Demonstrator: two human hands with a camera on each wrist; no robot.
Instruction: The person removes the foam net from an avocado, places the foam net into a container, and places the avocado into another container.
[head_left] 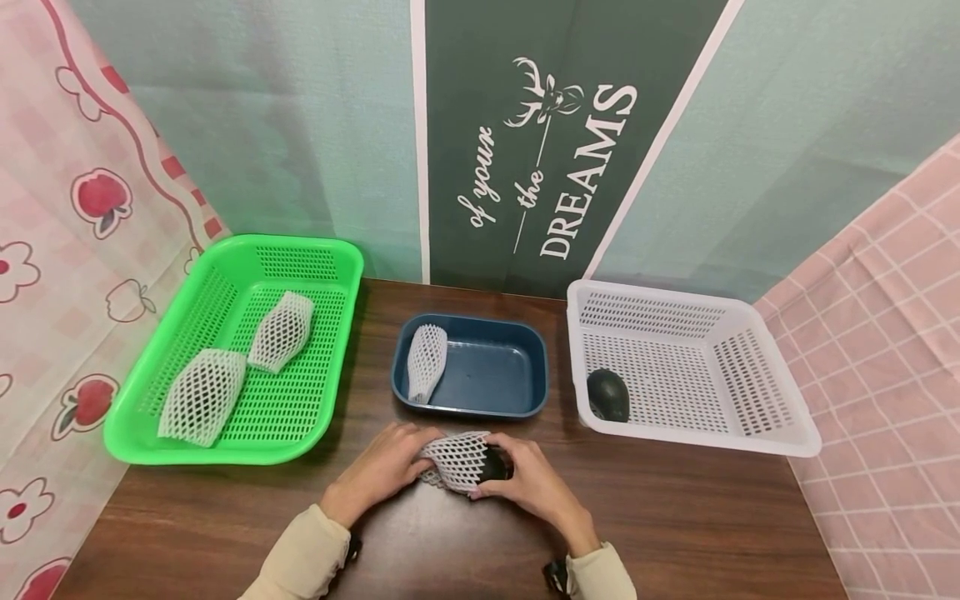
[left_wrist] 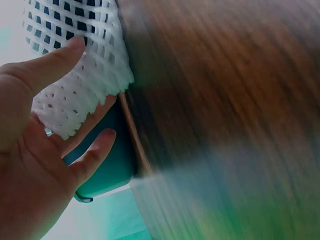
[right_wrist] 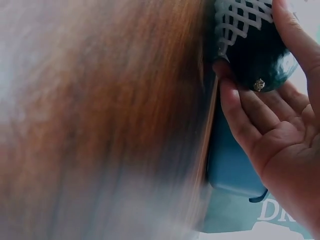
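In the head view, a white foam net sleeve (head_left: 456,460) covers most of a dark green avocado (head_left: 495,467), close over the table in front of the blue tray. My left hand (head_left: 392,465) holds the sleeve's loose end, its thumb on the mesh in the left wrist view. With thumb and fingers, my right hand (head_left: 531,479) grips the avocado's bare end and the sleeve's edge. The right wrist view shows the avocado (right_wrist: 265,62) with its stem scar facing out, the mesh (right_wrist: 240,20) ending partway along it.
A blue tray (head_left: 495,407) holds one flat foam sleeve (head_left: 427,362). On the left, a green basket (head_left: 225,455) contains two net-wrapped pieces (head_left: 202,396). To the right, a white basket (head_left: 697,442) has a bare avocado (head_left: 608,395) in its near left corner. Fabric hangs behind and at both sides.
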